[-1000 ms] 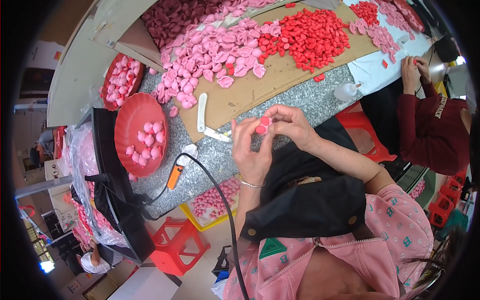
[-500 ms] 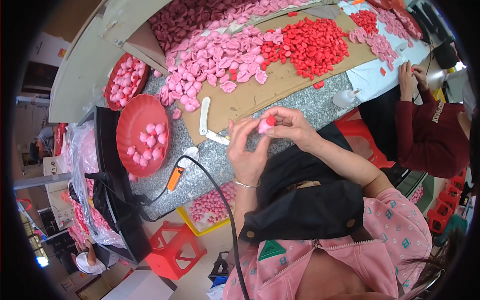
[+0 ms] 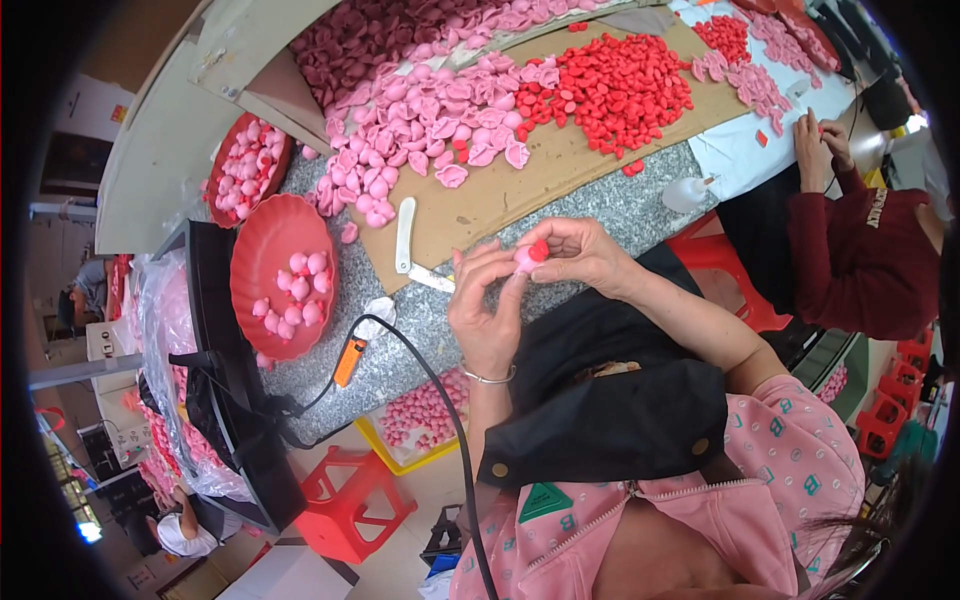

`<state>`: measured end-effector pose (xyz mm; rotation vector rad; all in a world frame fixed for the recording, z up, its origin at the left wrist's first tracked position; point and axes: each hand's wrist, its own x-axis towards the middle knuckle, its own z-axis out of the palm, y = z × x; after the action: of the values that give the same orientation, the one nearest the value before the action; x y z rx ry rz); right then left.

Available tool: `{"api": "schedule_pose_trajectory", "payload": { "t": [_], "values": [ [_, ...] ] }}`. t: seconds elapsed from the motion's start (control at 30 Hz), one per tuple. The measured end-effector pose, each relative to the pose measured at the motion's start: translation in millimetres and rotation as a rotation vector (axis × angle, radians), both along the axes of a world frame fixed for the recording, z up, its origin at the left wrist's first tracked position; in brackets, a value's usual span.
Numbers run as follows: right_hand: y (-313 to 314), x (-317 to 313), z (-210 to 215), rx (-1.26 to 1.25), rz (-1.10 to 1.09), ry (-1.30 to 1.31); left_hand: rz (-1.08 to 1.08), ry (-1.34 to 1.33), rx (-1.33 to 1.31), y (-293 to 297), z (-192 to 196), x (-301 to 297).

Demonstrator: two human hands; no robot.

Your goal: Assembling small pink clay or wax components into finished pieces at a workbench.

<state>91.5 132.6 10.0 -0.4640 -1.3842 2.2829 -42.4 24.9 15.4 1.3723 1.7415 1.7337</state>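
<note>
My left hand [image 3: 487, 308] and my right hand [image 3: 577, 252] meet above the edge of the grey speckled table [image 3: 630, 205]. Between their fingertips they pinch a small pink petal-shaped piece [image 3: 524, 260] with a red piece [image 3: 539, 250] pressed against it. Both hands grip this little assembly together. A bracelet circles my left wrist. Behind the hands a brown cardboard sheet [image 3: 560, 165] carries a heap of pink pieces [image 3: 420, 110] and a heap of red pieces [image 3: 615, 85].
A red dish [image 3: 270, 305] with several pink finished pieces and a second red dish [image 3: 225, 195] stand at the left. A white knife-like tool [image 3: 404, 235] and an orange-handled corded tool [image 3: 347, 362] lie on the table. Another person in a dark red sleeve [image 3: 850, 250] works at the right. A red stool [image 3: 345, 505] stands below.
The hands have stayed together on the pink and red piece, turning it slightly between the fingers. Nothing else has visibly moved.
</note>
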Motion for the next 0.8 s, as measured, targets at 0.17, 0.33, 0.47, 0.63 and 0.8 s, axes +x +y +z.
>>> {"api": "schedule_pose_trajectory", "payload": {
  "t": [0.17, 0.33, 0.47, 0.63, 0.8],
  "values": [
    [-3.9, -1.0, -2.7, -0.007, -0.024, -0.022, -0.006, 0.001, -0.017, -1.7, -4.4, 0.1],
    [-4.7, 0.3, -4.9, 0.007, -0.032, -0.041, -0.003, -0.015, -0.011, -1.3, -7.0, 2.8],
    [-4.0, 0.8, -4.4, 0.011, -0.051, -0.003, -0.007, -0.035, -0.002, 0.2, -10.0, 4.5],
    [-2.6, 3.1, -4.8, 0.007, -0.055, -0.003, -0.005, -0.041, 0.002, 2.3, -10.4, 7.4],
    [0.0, 5.9, -6.6, -0.019, -0.027, -0.048, -0.002, -0.048, 0.001, 3.6, -11.4, 9.7]
  ]
}}
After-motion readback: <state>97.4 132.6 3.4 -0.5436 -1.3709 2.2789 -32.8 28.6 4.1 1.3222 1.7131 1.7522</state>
